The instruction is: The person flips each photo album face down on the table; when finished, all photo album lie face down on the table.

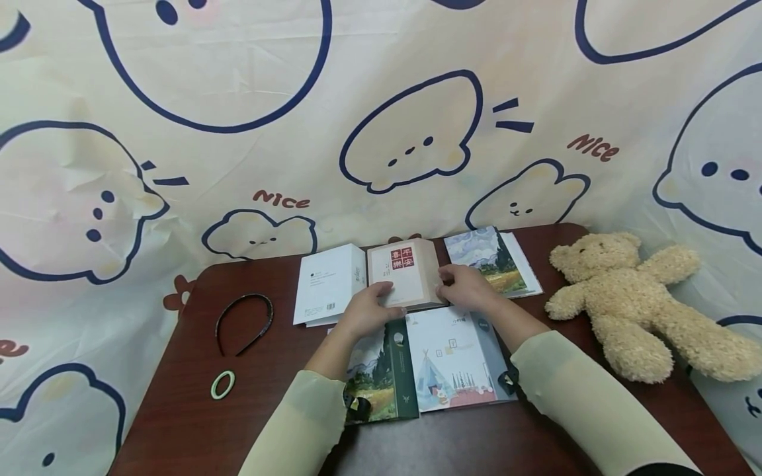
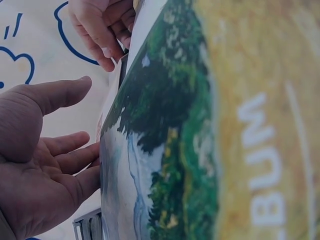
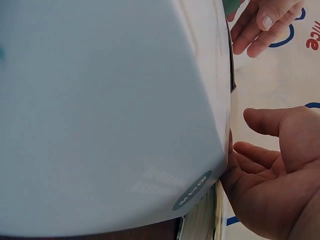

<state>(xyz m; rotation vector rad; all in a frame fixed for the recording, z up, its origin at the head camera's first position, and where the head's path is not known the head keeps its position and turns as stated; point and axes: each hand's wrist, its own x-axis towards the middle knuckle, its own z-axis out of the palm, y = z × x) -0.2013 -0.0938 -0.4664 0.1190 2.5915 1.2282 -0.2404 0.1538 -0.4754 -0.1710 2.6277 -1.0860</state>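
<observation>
A thick beige book (image 1: 411, 281) with red printed characters lies at the centre of the two rows of books. My left hand (image 1: 369, 309) is at its lower left corner, with fingers extended and thumb apart. At the book's right edge, my right hand (image 1: 467, 287) rests its fingertips, its thumb spread away in the right wrist view. Below lie a landscape-painted album (image 1: 372, 377) with a green spine and a white book (image 1: 446, 360) with a tent drawing. The album's cover (image 2: 170, 100) fills much of the left wrist view.
A white book (image 1: 330, 281) lies at the back left, a painted-cover book (image 1: 488, 261) at the back right. A black headband (image 1: 272, 311) and pale green ring (image 1: 214, 390) are on the left of the brown table (image 1: 172, 410). A teddy bear (image 1: 631, 304) lies right.
</observation>
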